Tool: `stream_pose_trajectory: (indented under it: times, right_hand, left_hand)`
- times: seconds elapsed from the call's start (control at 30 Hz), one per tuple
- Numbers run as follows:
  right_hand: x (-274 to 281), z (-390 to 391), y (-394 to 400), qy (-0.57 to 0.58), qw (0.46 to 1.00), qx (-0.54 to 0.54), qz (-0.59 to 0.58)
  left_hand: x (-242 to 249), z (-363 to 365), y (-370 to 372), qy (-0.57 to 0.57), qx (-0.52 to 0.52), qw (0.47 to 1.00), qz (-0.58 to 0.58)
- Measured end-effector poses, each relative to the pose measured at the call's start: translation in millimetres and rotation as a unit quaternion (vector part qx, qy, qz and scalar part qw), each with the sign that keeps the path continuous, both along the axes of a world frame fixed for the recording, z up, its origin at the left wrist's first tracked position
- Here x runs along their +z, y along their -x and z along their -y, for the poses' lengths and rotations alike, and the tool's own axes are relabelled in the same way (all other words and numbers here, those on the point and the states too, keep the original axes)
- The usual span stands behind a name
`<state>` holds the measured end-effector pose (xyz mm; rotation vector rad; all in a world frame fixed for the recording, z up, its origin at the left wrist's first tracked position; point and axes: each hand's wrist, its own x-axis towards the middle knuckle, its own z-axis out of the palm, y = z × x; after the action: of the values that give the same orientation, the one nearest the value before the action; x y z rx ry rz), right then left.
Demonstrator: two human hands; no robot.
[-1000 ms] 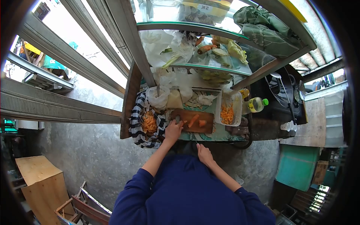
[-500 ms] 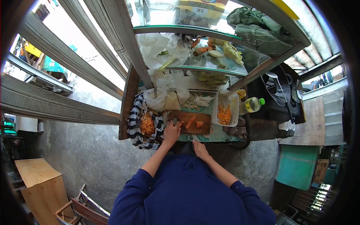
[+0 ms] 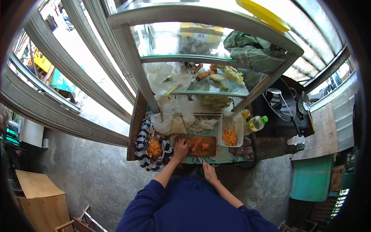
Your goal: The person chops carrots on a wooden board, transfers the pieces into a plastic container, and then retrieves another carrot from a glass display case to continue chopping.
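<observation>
Head view: much carrot is cut already, heaped in the tub [image 3: 230, 135] and bag [image 3: 154, 149]. Left hand [image 3: 181, 148] lies curled on carrot [image 3: 196, 144] on the board [image 3: 209, 140]; right hand [image 3: 209, 173] waits nearby, grip unclear.

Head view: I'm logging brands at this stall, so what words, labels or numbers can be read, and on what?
"SK", seen upside down: on the yellow package on the upper glass shelf.
Oil bottle label: too small to read.
Yellow and green signs outside, left: blurred, unreadable.

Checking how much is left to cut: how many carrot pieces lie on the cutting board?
2: a long piece beside the left hand, and a short chunk right of it. Smaller bits may be hidden.
</observation>
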<state>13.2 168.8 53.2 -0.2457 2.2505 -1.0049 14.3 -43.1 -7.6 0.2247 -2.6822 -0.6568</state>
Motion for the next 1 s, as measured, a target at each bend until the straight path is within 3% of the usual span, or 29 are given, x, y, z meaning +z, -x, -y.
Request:
stream_pose_trajectory:
  times: [0.2,0.43,0.5,0.63,0.7,0.8,1.0]
  right_hand:
    - [-6.1,-3.1,2.7,0.019,1.000,-0.013,-0.017]
    - [-7.5,-5.2,5.0,0.010,1.000,0.000,0.001]
    - [-9.0,-6.7,4.1,0.011,1.000,-0.002,0.001]
    - [-7.4,-9.2,4.8,0.009,1.000,-0.006,-0.014]
    - [-6.8,-9.5,3.8,0.013,1.000,-0.010,-0.014]
    - [-7.5,-11.2,3.1,0.015,0.999,-0.017,-0.023]
    - [-9.9,-6.1,2.5,0.009,0.999,-0.016,-0.031]
  left_hand:
    - [8.9,10.2,6.3,-0.090,0.034,0.993,-0.072]
    - [41.2,24.8,-2.0,-0.185,0.065,0.978,-0.077]
    - [54.8,27.4,-2.5,-0.164,0.104,0.970,-0.143]
    - [98.5,45.0,-25.3,-0.167,0.191,0.961,-0.109]
    - [106.9,58.1,-43.6,-0.030,0.289,0.954,-0.069]
    - [103.4,78.1,-70.6,0.067,0.342,0.937,-0.012]
    - [96.6,76.7,-95.2,0.074,0.348,0.934,0.004]
